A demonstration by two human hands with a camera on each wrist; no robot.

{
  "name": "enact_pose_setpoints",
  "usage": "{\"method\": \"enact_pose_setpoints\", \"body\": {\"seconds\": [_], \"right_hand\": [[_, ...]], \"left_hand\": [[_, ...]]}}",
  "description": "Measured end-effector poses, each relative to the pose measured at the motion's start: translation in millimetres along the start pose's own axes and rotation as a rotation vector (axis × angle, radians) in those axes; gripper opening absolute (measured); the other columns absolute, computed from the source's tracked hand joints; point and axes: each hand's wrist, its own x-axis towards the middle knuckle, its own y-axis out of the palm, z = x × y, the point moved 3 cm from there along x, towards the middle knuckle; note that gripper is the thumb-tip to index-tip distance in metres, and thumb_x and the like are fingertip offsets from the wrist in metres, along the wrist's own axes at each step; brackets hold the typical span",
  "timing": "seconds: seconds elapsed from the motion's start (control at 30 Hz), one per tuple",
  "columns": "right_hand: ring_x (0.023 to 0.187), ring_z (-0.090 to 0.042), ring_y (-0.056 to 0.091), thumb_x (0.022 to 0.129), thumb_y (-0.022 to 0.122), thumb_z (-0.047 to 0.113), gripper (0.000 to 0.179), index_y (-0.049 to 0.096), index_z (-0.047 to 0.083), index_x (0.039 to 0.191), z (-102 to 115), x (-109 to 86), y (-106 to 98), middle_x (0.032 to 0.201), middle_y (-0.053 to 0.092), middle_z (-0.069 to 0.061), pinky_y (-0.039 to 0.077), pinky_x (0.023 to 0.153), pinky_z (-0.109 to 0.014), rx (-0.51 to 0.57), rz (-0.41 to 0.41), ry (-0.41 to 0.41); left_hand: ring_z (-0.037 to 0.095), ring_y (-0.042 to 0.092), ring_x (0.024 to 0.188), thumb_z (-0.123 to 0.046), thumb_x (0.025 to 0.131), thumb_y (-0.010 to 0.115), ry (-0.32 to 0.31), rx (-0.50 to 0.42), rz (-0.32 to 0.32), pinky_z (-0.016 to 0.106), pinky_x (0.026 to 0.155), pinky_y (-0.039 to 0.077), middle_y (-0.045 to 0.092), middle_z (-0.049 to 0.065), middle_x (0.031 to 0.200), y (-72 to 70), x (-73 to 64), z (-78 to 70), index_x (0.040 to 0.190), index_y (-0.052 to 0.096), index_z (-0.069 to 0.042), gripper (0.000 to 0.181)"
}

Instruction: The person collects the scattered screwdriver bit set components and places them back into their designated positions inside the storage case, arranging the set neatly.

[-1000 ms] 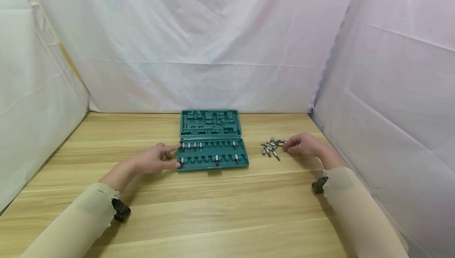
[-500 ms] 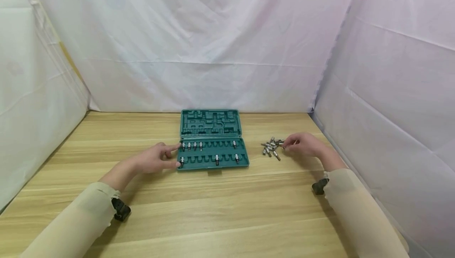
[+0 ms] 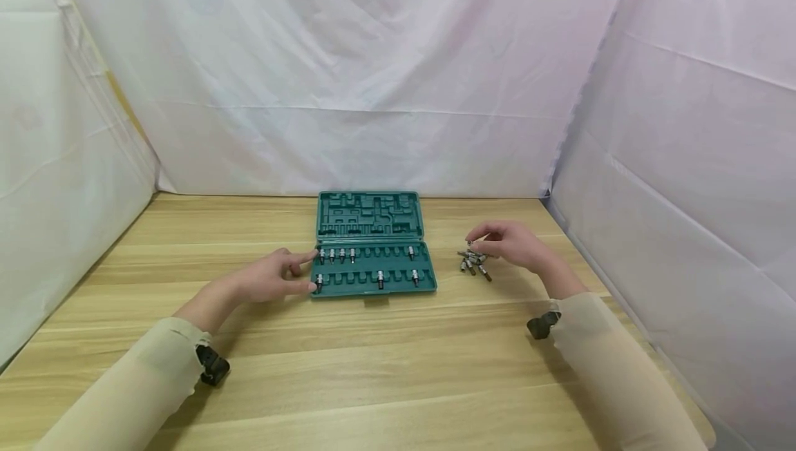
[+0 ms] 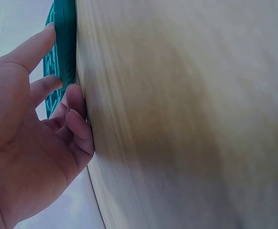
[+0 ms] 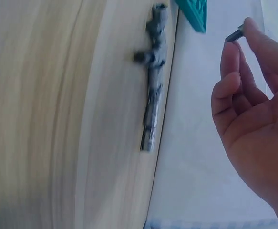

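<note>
An open green plastic case (image 3: pixel 348 291) lies on the wooden table. Several silver bit sockets with dark tips sit in its two rows of slots: a group at the upper left (image 3: pixel 342 255), others spread out. My left hand (image 3: pixel 270 278) rests at the case's left edge, thumb and index finger extended against the green side (image 4: pixel 66 43), the other fingers curled by the tabletop. Between thumb and fingertips my right hand (image 3: pixel 513 244) pinches one small bit socket (image 5: pixel 235 35), raised above a loose pile of bit sockets (image 3: pixel 472 262) to the case's right.
The moulded lid (image 3: pixel 370 215) lies folded back toward the rear curtain (image 3: pixel 361 133). White sheets hang along the left and right sides (image 3: pixel 684 161). Bare wood tabletop (image 3: pixel 373 368) lies in front of the case.
My right hand has lifted from the pile's right side and moved left over it, with a bit socket in its fingertips. The left hand stays in place at the case.
</note>
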Motion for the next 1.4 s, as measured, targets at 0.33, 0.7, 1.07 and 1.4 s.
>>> {"method": "enact_pose_setpoints", "body": {"seconds": [0.33, 0.7, 1.07, 1.4], "right_hand": [[0.107, -0.033, 0.076, 0.109, 0.072, 0.03, 0.039, 0.069, 0.011, 0.142, 21.8, 10.6, 20.4, 0.133, 0.072, -0.029, 0.062, 0.098, -0.055, 0.287, 0.045, -0.031], [0.111, -0.033, 0.077, 0.108, 0.072, 0.022, 0.041, 0.066, 0.012, 0.148, 44.4, 25.5, 40.8, 0.14, 0.067, -0.032, 0.056, 0.102, -0.068, 0.391, 0.046, -0.095], [0.107, -0.051, 0.067, 0.105, 0.078, 0.028, 0.037, 0.07, 0.014, 0.138, 71.8, 45.5, 64.1, 0.121, 0.075, -0.01, 0.055, 0.093, -0.069, 0.293, 0.02, -0.092], [0.102, -0.038, 0.071, 0.106, 0.077, 0.03, 0.045, 0.066, 0.006, 0.142, 89.0, 71.4, 88.9, 0.118, 0.074, -0.007, 0.058, 0.084, -0.053, 0.253, 0.066, -0.138]], "left_hand": [[0.025, 0.048, 0.103, -0.043, 0.105, 0.075, 0.007, -0.012, -0.002, 0.04, 0.086, 0.045, 0.052, 0.016, 0.12, 0.1, -1.7, -3.7, 0.173, 0.034, -0.01, 0.085], [0.025, 0.046, 0.103, -0.041, 0.105, 0.075, 0.015, -0.013, -0.007, 0.039, 0.085, 0.045, 0.053, 0.015, 0.118, 0.6, 0.4, -1.9, 0.172, 0.035, -0.009, 0.084], [0.026, 0.049, 0.102, -0.045, 0.105, 0.075, -0.009, -0.006, 0.001, 0.039, 0.085, 0.046, 0.052, 0.016, 0.121, 0.7, 0.2, -0.7, 0.173, 0.034, -0.012, 0.085], [0.025, 0.049, 0.101, -0.043, 0.105, 0.075, 0.002, -0.017, -0.006, 0.037, 0.084, 0.047, 0.053, 0.016, 0.119, 0.3, -0.5, -1.5, 0.173, 0.034, -0.011, 0.085]]}}
